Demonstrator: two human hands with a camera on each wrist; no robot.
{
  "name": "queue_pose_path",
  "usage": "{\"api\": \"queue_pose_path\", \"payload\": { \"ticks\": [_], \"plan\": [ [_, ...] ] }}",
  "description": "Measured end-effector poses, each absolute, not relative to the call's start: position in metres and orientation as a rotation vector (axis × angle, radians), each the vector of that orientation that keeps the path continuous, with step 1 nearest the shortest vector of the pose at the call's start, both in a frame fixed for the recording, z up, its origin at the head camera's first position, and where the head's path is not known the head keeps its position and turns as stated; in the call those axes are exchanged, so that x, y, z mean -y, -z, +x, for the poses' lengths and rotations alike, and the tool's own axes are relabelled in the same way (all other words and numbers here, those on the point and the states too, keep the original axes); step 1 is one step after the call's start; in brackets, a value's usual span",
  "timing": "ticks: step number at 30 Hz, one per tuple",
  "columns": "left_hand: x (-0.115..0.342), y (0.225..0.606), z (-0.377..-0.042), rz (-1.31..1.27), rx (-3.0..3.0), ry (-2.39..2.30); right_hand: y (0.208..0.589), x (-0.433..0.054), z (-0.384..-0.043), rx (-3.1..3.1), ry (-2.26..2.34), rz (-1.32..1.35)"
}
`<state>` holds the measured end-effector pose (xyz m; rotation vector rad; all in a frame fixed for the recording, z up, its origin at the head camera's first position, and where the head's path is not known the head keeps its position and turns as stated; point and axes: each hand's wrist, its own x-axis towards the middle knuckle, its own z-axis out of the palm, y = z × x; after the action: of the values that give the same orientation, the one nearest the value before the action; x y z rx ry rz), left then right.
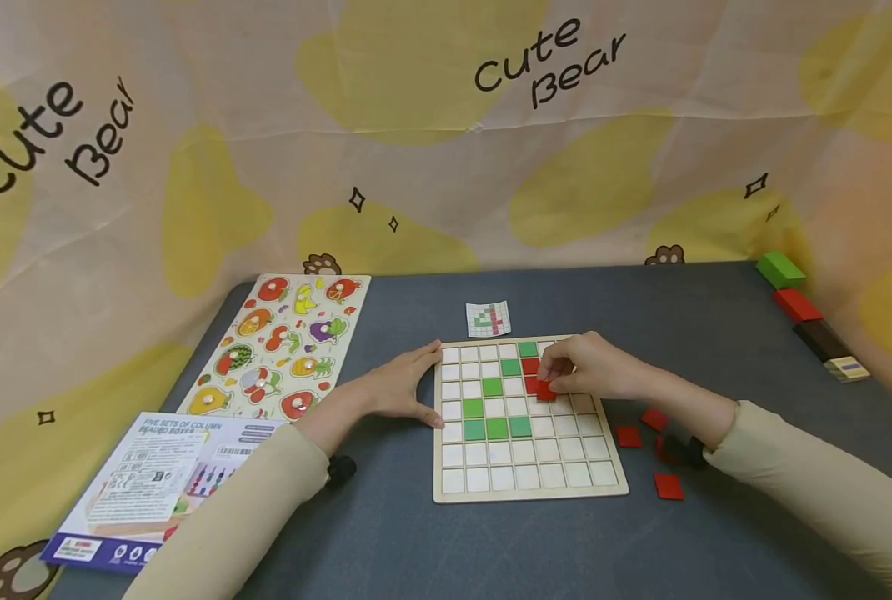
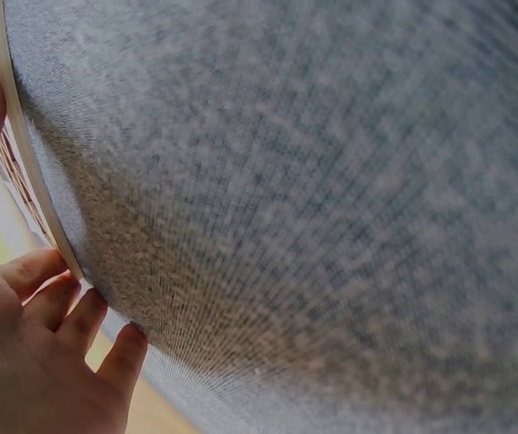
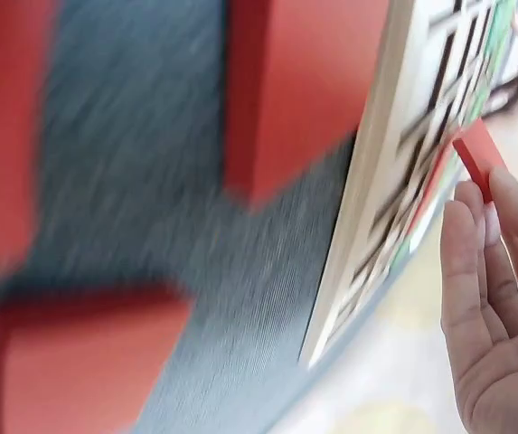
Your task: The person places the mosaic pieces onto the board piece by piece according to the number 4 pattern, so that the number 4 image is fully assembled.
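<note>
A square wooden grid board (image 1: pixel 532 497) lies on the table with white cells, several green tiles (image 1: pixel 496 428) and red tiles (image 1: pixel 530 366) set in it. Thumb and fingertips of my right hand (image 1: pixel 592 367) pinch another red square tile (image 1: pixel 546 393) over the upper right part of the grid. In the right wrist view that red tile (image 3: pixel 483 149) is tilted between the fingertips. My left hand (image 1: pixel 389 387) has its fingers and thumb spread against the board's left edge. The left wrist view shows the left fingertips (image 2: pixel 132 334) at the edge and table.
Loose red tiles (image 1: pixel 669 487) lie right of the board. A small pattern card (image 1: pixel 487 319) is behind it. At left are a fruit puzzle board (image 1: pixel 277 350) and a printed box (image 1: pixel 146 475). Green (image 1: pixel 781 270), red (image 1: pixel 796 305) and dark blocks line the right edge.
</note>
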<state>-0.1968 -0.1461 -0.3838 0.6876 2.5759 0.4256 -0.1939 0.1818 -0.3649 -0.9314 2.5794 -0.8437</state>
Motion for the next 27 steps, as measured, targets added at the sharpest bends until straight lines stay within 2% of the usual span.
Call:
{"api": "queue_pose_path", "payload": {
  "ticks": [15,21,27],
  "plan": [
    [0.146,0.384,-0.198,0.704,-2.576,-0.423,0.372,-0.168,-0.189,-2.628,0.707,-1.044],
    [0.146,0.383,-0.197,0.685,-2.567,-0.416,0.369,-0.183,-0.191,-2.594,0.707,-1.012],
    [0.145,0.382,-0.197,0.698,-2.589,-0.388,0.367,-0.218,-0.196,-2.548,0.77,-0.966]
  ]
}}
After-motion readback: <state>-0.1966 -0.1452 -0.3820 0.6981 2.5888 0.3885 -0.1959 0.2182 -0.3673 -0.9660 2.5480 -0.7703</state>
